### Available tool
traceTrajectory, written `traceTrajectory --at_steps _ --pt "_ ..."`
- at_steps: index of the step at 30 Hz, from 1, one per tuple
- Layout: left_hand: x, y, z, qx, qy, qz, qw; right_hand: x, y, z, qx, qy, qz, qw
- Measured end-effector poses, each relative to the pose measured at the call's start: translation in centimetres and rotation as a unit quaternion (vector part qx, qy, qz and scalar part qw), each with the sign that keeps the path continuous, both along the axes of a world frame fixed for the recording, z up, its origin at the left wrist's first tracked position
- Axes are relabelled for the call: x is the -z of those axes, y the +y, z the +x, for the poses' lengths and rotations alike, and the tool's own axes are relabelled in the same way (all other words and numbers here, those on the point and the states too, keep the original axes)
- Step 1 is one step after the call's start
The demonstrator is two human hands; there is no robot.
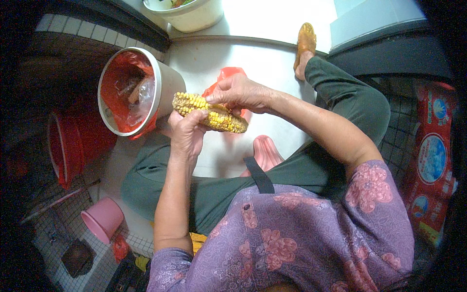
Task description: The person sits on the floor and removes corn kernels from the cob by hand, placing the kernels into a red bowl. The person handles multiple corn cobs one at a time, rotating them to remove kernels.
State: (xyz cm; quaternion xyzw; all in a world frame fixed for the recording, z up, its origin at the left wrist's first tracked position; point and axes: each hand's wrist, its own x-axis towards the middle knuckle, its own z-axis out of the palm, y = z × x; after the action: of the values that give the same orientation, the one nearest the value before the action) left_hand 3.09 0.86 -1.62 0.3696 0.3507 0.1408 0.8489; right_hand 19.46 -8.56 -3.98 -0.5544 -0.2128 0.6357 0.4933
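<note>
An ear of yellow corn [224, 121], partly stripped of kernels, lies tilted across the middle of the view in front of me. My left hand [188, 129] grips its left part from below, the thumb pressed along the near side. From the upper right my right hand [240, 93] reaches onto the ear, its thumb and bent fingers at the kernels on the far side; whether it pinches any is hidden. Behind and below the right hand a red plastic bag [230, 72] shows, partly covered by the hands and the corn.
A white bin [158, 91] with a red liner stands left of the corn. A red bucket [80, 146], a pink bucket [104, 219] and a cream tub [193, 18] are around. A pink stool [268, 151] shows between my legs; a red printed package [432, 157] lies right.
</note>
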Motion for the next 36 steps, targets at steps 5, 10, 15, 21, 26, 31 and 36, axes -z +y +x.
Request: traceTrajectory --at_steps 5,10,15,21,26,31,36 --pt "0.3 0.1 -0.2 0.019 -0.016 0.011 1.000 0.1 0.0 -0.3 -0.028 -0.029 0.036 0.999" --pt "0.6 0.4 -0.5 0.028 -0.033 0.000 0.999 -0.4 -0.2 -0.2 -0.033 -0.008 0.020 0.999" --pt "0.3 0.7 -0.6 0.025 -0.034 -0.016 0.999 -0.8 -0.3 0.1 -0.039 0.025 0.035 0.998" --pt "-0.1 0.5 -0.3 0.035 -0.003 0.037 0.999 -0.4 -0.3 -0.2 -0.041 -0.009 0.047 0.998" --pt "0.1 0.3 -0.3 0.040 0.001 0.069 0.997 -0.2 -0.2 -0.5 -0.052 -0.034 0.044 0.997" --pt "0.4 0.1 -0.3 0.037 0.013 0.077 0.996 -0.1 -0.5 -0.7 -0.030 -0.008 0.016 0.999" --pt "0.7 -0.6 -0.1 0.022 0.009 0.073 0.997 0.9 -0.7 -1.3 -0.001 -0.057 0.023 0.998"
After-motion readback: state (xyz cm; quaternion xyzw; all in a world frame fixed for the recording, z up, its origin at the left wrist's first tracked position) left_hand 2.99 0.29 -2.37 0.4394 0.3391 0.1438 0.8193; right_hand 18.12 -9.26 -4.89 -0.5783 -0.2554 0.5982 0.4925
